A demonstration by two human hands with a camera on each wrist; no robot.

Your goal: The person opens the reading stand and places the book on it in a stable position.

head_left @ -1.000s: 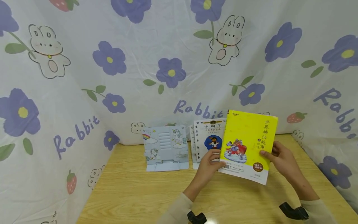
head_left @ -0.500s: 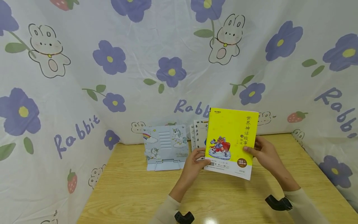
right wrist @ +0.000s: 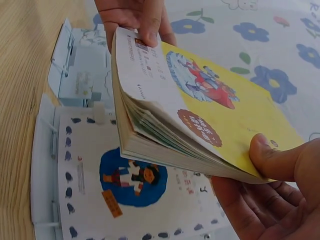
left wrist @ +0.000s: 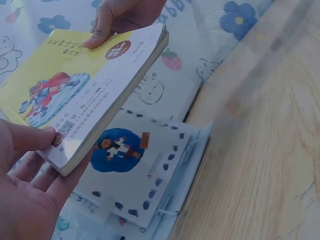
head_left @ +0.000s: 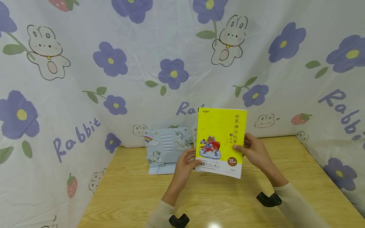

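A yellow paperback book (head_left: 219, 133) with a white lower band is held upright above the table by both hands. My left hand (head_left: 184, 167) pinches its lower left edge, thumb on the cover and fingers behind. My right hand (head_left: 255, 153) grips the right edge the same way. Behind it, a white book with a blue round picture (left wrist: 120, 150) leans on a pale bookstand (right wrist: 46, 165); the yellow book hides these in the head view. To the left stands a light-blue unicorn bookstand (head_left: 168, 147), partly covered by my left fingers.
The wooden table (head_left: 137, 202) reaches back to a white curtain (head_left: 142, 38) printed with rabbits and purple flowers. Dark curved pieces sit at both wrists, such as the right wrist mount (head_left: 269, 199).
Both hands have carried the yellow book leftward and slightly up. It now covers the white book and comes close to the unicorn bookstand, which has not moved.
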